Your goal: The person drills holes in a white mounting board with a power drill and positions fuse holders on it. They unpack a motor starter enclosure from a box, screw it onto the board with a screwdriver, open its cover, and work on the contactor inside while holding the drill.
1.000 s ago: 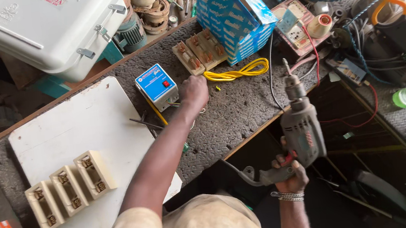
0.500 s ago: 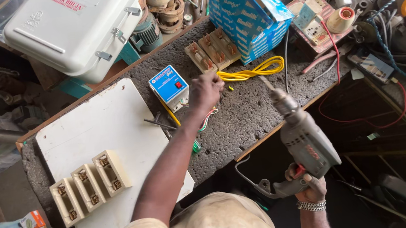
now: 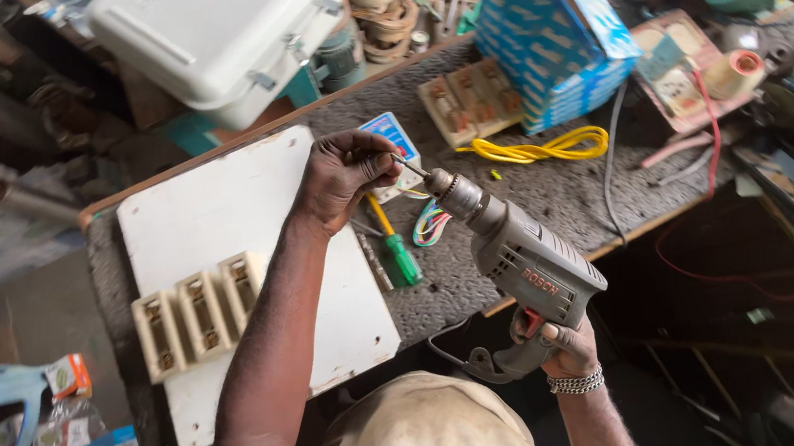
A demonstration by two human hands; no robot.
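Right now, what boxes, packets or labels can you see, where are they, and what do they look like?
Blue carton: back of the bench, tall, blue with white pattern.
Small box: behind the left hand, blue and white with a printed label.
Drill label: red lettering on the grey drill body held by the right hand.
Small packets: floor at left, orange and white.
White metal case: back left, red marking on top.

The right hand (image 3: 559,344) grips a grey electric drill (image 3: 529,263) while the left hand (image 3: 344,171) pinches its bit (image 3: 409,167) above the white board (image 3: 220,222).
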